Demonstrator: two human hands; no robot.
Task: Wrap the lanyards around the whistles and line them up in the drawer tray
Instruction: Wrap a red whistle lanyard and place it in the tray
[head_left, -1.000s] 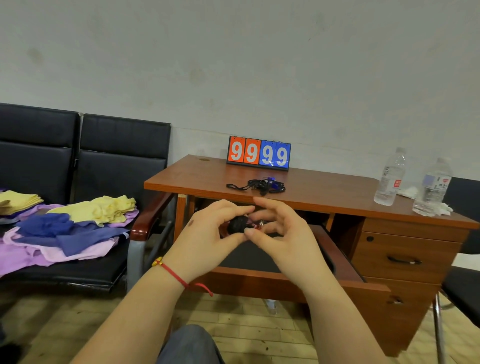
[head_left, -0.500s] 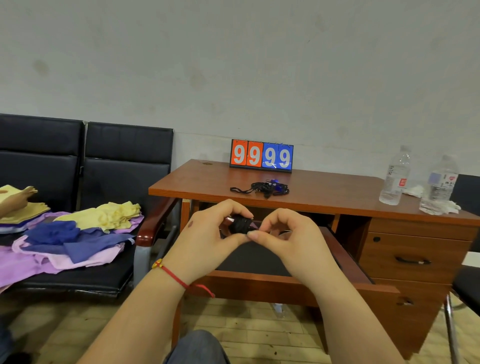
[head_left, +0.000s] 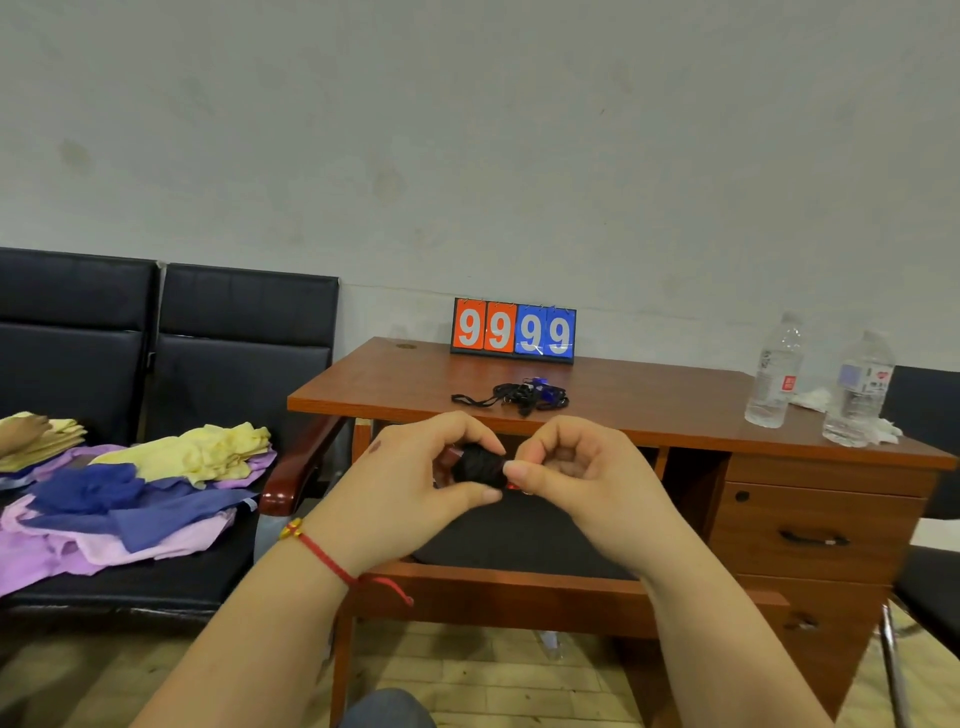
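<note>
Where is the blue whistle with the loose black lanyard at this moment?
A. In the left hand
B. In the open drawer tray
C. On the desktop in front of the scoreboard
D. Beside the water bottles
C: the blue whistle lies with its tangled lanyard on the desktop, just in front of the scoreboard, while both hands hold a different, black-wrapped whistle above the drawer.

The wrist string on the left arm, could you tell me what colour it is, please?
Red, with small yellow beads; the wrist string shows best in the head view.
</note>
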